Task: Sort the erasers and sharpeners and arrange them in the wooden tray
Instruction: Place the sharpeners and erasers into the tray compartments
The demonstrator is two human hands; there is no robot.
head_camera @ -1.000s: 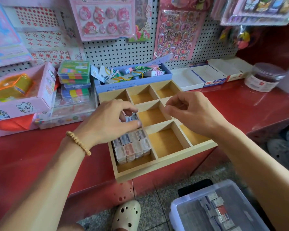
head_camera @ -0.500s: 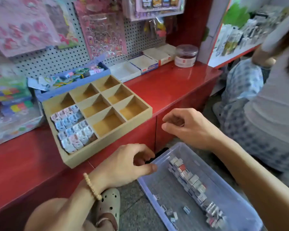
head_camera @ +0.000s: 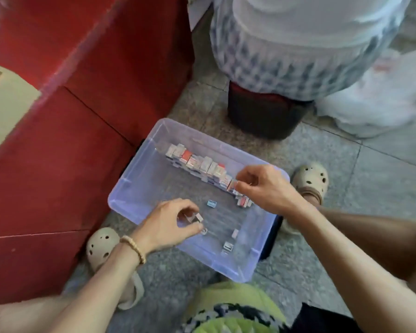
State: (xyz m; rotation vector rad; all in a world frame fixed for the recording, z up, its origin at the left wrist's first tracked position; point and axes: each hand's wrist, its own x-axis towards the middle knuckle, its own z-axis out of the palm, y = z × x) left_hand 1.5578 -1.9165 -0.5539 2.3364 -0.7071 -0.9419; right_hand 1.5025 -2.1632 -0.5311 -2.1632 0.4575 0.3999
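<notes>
Speckled grey stone floor carries a clear rectangular plastic bin [head_camera: 139, 183]; inside it, the left hand [head_camera: 168, 224] pinches a small boxy eraser [head_camera: 198, 217], the right hand [head_camera: 264, 186] pinches one in the long eraser row [head_camera: 202, 168].

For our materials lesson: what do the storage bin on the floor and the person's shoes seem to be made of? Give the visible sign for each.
Storage bin: likely thin translucent plastic with a bluish tint, since the floor shows through its smooth, moulded walls. Shoes: probably soft matte foam or rubber in beige, going by the moulded round holes and dull surface; the blur leaves this uncertain.
</notes>
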